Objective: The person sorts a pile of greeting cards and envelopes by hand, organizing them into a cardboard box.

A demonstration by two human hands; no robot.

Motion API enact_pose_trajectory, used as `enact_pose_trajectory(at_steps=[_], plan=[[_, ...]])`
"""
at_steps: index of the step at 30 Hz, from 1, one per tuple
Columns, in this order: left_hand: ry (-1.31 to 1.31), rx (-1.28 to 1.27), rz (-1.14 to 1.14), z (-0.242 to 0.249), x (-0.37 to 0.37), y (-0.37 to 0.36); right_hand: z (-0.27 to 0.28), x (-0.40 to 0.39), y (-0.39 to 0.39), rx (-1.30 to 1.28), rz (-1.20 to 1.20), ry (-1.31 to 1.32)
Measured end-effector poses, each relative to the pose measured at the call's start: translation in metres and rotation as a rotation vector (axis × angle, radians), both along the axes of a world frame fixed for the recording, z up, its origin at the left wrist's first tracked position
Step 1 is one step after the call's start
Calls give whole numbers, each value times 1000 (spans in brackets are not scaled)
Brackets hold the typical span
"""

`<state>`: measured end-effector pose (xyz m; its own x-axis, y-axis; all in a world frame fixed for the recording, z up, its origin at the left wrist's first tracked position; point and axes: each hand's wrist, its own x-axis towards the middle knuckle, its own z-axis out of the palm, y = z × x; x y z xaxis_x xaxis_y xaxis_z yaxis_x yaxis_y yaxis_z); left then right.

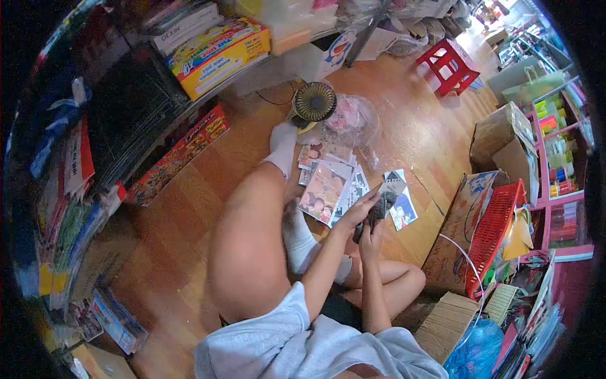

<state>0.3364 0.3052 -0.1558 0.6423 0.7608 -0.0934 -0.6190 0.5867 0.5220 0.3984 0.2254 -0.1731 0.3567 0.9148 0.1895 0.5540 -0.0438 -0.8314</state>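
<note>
Sat on the wooden floor (180, 234). Held a dark gray object (382, 207) between left hand (358, 213) and right hand (372, 236), near printed sheets (324, 191). Faced a round fan (314, 102) and clear plastic (365, 125); had a red stool (452, 64) farther off and a red basket (494, 241) to the right.

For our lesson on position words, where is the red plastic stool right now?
In the head view, the stool stands at the upper right, on the wooden floor.

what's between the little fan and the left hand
Between the fan and the left hand lie crumpled clear plastic and picture sheets, in the head view.
</note>
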Motion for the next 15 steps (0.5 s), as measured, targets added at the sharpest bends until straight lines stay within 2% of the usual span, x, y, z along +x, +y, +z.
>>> enact_pose_trajectory(at_steps=[3,4,5,6,8,9,10,11,12,13,14,15], plan=[[36,-8,16,4,0,0,10,2,12,141,26,-24],[-94,-10,-1,2,5,0,17,9,16,139,27,-31],[-222,-12,-20,1,11,-1,30,17,19,164,5,-227],[-226,-14,-25,5,16,-4,38,28,23,188,-19,-421],[3,210,-67,11,26,-12,45,52,29,208,-182,-263],[64,273,-112,-3,37,-14,50,65,31,208,-196,-258],[72,278,-132,16,28,-17,59,76,31,195,-200,-32],[197,205,-209,54,12,-19,63,82,29,185,-208,194],[323,135,-290,77,6,-23,53,82,27,193,-239,199],[187,133,-217,55,20,-25,35,77,29,142,-212,373],[187,148,-245,54,25,-28,26,69,29,99,-177,545],[187,158,-237,51,30,-31,36,43,23,165,-150,244]])
